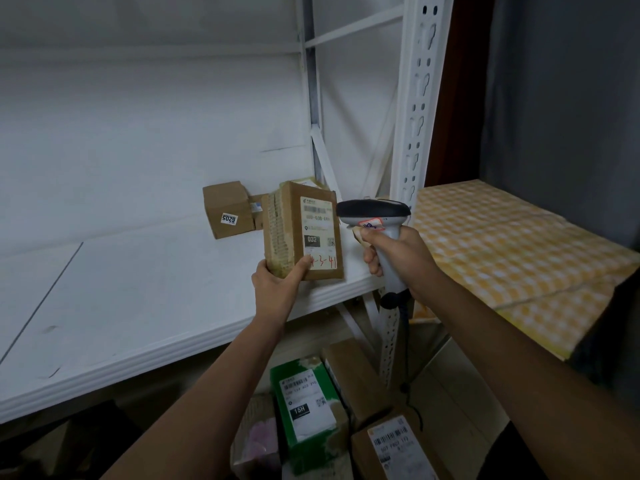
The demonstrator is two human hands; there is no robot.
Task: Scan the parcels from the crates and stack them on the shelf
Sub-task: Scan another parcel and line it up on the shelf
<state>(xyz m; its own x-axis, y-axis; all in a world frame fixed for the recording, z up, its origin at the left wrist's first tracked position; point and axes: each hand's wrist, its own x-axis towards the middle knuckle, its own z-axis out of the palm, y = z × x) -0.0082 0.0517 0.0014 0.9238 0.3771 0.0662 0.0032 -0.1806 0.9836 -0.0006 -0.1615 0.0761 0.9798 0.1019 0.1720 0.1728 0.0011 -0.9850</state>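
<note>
The left hand (277, 277) grips a brown cardboard parcel (303, 232) by its lower left corner, thumb across the label face and fingers curled behind. The parcel stands upright at the centre of the frame, over the front edge of the white shelf (138, 306); whether its base rests on the board cannot be told. The right hand (393, 251) is closed round the handle of a barcode scanner (375, 216), whose head sits just right of the parcel.

Hazards from this position:

1. Failed read. The scanner head lies beside the label, not facing it. The label (317, 233) also carries several codes, so a wrong code may be read unless the window is aimed at the upper barcode.
2. Obscured label. The thumb covers the lower left of the label, next to the red handwritten marking. If it slides upward, it may mask a printed code.
3. Drop. The hold is at one corner only. A tilt toward the front edge could let the parcel fall onto the parcels in the crates below, such as the green parcel (308, 410) at the lower centre.
4. Disturbed stack. Two small cartons (227, 209) already lie on the shelf, just behind and left of the held parcel. A careless push could shove them toward the rear.
5. Cable snag. The scanner cable (403, 327) hangs close to the perforated upright (415, 116) and may catch on it.
</note>
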